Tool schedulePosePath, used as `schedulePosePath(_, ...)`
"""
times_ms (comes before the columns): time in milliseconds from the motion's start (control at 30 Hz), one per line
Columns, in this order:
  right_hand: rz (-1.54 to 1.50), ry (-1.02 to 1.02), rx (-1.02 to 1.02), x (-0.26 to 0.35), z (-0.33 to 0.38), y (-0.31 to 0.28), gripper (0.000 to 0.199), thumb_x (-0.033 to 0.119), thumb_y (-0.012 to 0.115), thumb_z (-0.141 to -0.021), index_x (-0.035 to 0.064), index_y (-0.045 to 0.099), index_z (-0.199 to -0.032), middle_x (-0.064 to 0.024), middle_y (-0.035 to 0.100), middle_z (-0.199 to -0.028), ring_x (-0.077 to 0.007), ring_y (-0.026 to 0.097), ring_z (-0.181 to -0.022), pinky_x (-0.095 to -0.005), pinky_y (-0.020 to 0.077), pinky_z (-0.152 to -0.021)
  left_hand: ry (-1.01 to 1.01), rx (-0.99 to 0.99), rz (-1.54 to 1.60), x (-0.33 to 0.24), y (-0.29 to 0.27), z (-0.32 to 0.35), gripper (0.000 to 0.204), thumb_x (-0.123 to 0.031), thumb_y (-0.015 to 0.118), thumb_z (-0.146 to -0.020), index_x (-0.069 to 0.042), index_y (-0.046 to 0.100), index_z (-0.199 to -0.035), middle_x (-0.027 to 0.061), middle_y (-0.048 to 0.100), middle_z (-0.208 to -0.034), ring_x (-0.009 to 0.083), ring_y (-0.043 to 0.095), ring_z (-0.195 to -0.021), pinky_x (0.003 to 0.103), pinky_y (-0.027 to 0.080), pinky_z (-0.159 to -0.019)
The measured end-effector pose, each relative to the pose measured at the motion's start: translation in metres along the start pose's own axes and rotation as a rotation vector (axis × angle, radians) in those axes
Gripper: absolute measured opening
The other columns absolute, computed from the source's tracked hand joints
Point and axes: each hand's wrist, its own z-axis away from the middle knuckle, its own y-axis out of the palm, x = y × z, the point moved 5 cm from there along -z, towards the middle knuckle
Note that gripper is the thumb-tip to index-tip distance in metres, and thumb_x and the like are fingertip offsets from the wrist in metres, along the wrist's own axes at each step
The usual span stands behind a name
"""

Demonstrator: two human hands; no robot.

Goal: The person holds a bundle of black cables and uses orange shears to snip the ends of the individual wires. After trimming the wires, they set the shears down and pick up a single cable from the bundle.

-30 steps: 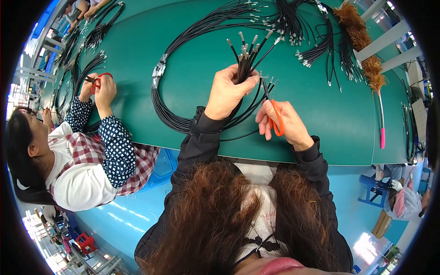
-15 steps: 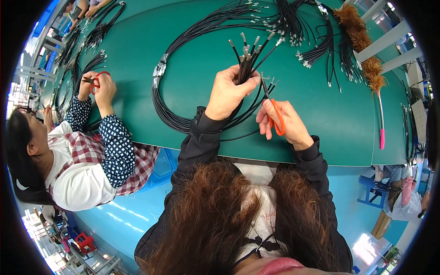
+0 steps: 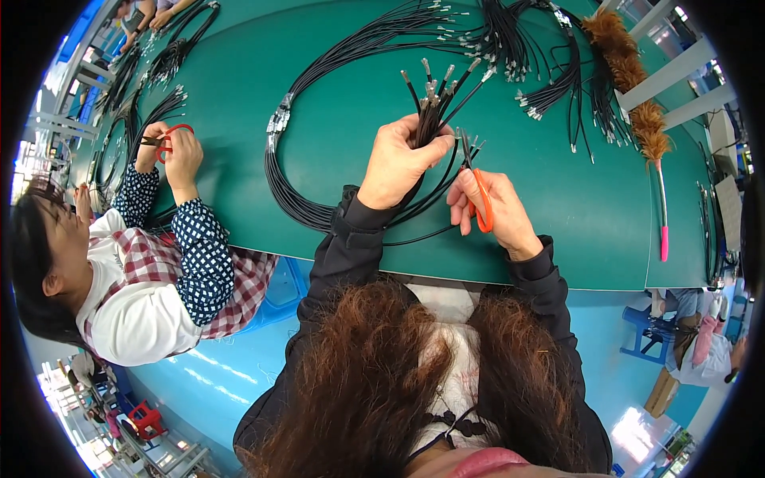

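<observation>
My left hand (image 3: 402, 162) is closed round a bunch of black cables (image 3: 430, 118), whose bare silvery tips fan out above my fingers. Several more cable ends stick out to the right of that hand, beside the scissor blades. In my right hand (image 3: 500, 209) is a pair of scissors (image 3: 483, 201) with orange-red handles, the dark blades pointing up toward those loose ends. The rest of the bundle, a large black cable loop (image 3: 275, 171), curves round to the left on the green table, bound with a silvery wrap (image 3: 279, 118).
More black cable bundles (image 3: 506, 36) lie at the far side of the green table (image 3: 574, 215). A brown feather duster (image 3: 652, 131) with a pink handle end lies at the right. At the left, a co-worker's hand (image 3: 183, 163) holds red-handled scissors (image 3: 166, 143).
My right hand and the scissors have shifted slightly, the blades tilting a little to the right. My left hand keeps its hold on the cables. The co-worker's head has turned.
</observation>
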Motion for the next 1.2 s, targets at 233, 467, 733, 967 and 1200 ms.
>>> schedulePosePath(233, -0.219, -0.094, -0.167, 0.003, 0.001, -0.011, 0.034, 0.03, 0.053, -0.094, -0.0025, 0.058, -0.085, -0.0075, 0.059, -0.064, -0.0113, 0.054, -0.049, -0.0215, 0.0409, -0.046, -0.001, -0.004, 0.007, -0.001, -0.001, 0.0, 0.015, -0.007, 0.068, -0.078, 0.002, 0.062, -0.088, -0.002, 0.056, -0.067, 0.0037, 0.047, -0.057, 0.019, 0.037, -0.051)
schedulePosePath(467, -0.063, -0.255, -0.42, 0.032, -0.005, -0.018, 0.018, 0.011, 0.067, -0.083, -0.0021, 0.06, -0.093, -0.0055, 0.06, -0.073, -0.0096, 0.055, -0.058, -0.0204, 0.0412, -0.051, 0.0, 0.021, -0.014, -0.001, 0.0, 0.001, 0.014, -0.008, 0.067, -0.079, 0.001, 0.062, -0.088, -0.0017, 0.057, -0.069, 0.0038, 0.048, -0.058, 0.019, 0.037, -0.052)
schedulePosePath(733, -0.187, -0.267, -0.287, 0.029, -0.023, -0.02, 0.012, 0.009, 0.065, -0.084, -0.0006, 0.061, -0.09, -0.0056, 0.06, -0.073, -0.0108, 0.056, -0.06, -0.022, 0.0433, -0.055, -0.018, 0.108, 0.002, -0.004, 0.003, 0.0, 0.012, -0.006, 0.066, -0.079, 0.001, 0.062, -0.088, -0.0008, 0.057, -0.071, 0.0044, 0.048, -0.06, 0.019, 0.038, -0.053)
schedulePosePath(967, -0.39, -0.209, -0.238, 0.021, -0.026, -0.022, 0.018, 0.016, 0.06, -0.088, -0.002, 0.06, -0.09, -0.0061, 0.06, -0.073, -0.012, 0.056, -0.06, -0.0235, 0.0443, -0.057, -0.008, 0.062, 0.004, -0.004, 0.002, -0.001, 0.012, -0.007, 0.066, -0.079, 0.001, 0.062, -0.087, -0.001, 0.057, -0.069, 0.0046, 0.048, -0.059, 0.02, 0.038, -0.053)
schedulePosePath(1200, -0.369, -0.237, -0.329, 0.024, -0.018, -0.027, 0.019, 0.016, 0.06, -0.088, -0.0019, 0.06, -0.093, -0.0066, 0.061, -0.073, -0.0123, 0.056, -0.06, -0.0238, 0.0445, -0.057, -0.02, 0.044, 0.017, -0.002, 0.0, 0.002, 0.012, -0.007, 0.066, -0.079, 0.001, 0.062, -0.086, -0.0009, 0.057, -0.069, 0.0046, 0.048, -0.059, 0.02, 0.038, -0.053)
